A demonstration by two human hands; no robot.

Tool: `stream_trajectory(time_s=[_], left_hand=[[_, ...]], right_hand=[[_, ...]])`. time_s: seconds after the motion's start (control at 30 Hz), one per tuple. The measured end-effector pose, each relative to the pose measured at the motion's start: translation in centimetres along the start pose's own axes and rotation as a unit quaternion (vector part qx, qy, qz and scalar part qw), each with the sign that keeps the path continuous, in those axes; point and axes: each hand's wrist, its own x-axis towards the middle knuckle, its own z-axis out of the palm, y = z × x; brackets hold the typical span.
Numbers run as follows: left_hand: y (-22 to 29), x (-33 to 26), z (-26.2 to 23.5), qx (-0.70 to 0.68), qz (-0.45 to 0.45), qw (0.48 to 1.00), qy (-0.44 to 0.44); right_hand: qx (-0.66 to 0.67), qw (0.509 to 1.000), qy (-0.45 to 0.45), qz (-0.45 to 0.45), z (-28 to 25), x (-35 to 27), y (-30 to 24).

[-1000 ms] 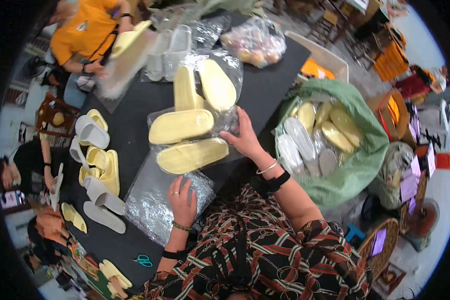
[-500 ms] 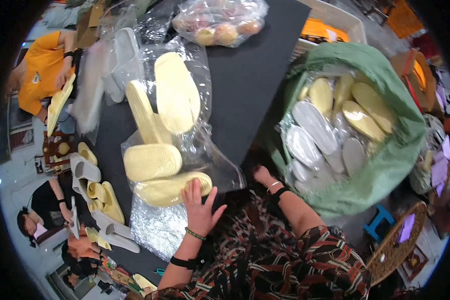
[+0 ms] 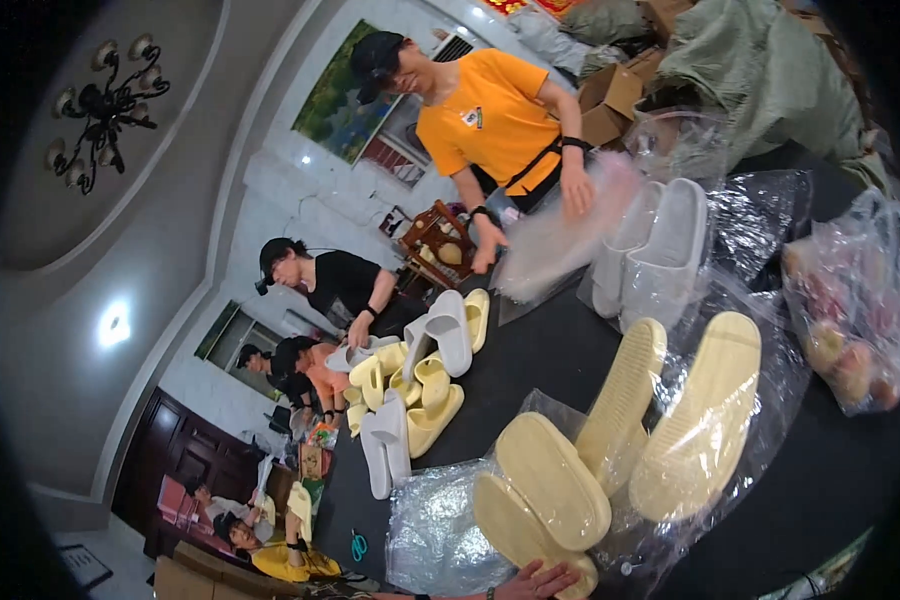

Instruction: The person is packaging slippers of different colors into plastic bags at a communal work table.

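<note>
Head view: a yellow slipper [image 3: 510, 515] lies low on the black table [image 3: 820, 480], its long axis running from about eleven o'clock down to five. The person's left hand [image 3: 542, 581] rests on its five-o'clock end, so most of the slipper extends from the hand toward eleven. The fingers are laid over that end; whether the thumb pinches from beneath, I cannot tell. This hand is plainly the nearer one, already touching; the right hand is out of view.

Just beside the slipper, at twelve o'clock from the hand, lies its neighbour, a second yellow slipper [image 3: 555, 470], set nearly parallel. Clear film [image 3: 625, 565] shows around the two; whether it encloses them is unclear. Near at ten o'clock are flat clear bags [image 3: 440, 530], with teal scissors [image 3: 358, 545] farther off, just past nine.

Toward one o'clock, a bagged yellow pair [image 3: 705, 415] points its long axis at one. Beyond it are bagged grey slippers [image 3: 665, 255]; a bag of fruit [image 3: 845, 335] sits around two. At eleven stand loose grey and yellow slippers [image 3: 430, 415].
</note>
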Motion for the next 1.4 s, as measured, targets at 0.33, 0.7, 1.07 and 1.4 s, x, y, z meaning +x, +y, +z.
stream_trajectory(time_s=[0.33,0.7,1.07,1.4], left_hand=[[-0.9,-3.1,1.9,-0.036,0.003,0.999,-0.033],[-0.4,-12.6,6.0,-0.001,0.012,0.99,-0.138],[-0.7,-0.9,0.0,0.005,0.024,1.0,-0.011],[-0.1,0.2,-1.0,-0.095,-0.043,0.994,-0.032]], right_hand=[[0.123,0.991,0.001,0.059,12.7,-7.2,2.1],[0.21,0.962,-0.023,0.17,14.9,-19.1,0.2],[0.154,0.943,-0.069,0.288,1.4,-35.5,0.9],[-0.002,0.91,-0.029,0.413,-23.9,-46.9,-4.2]])
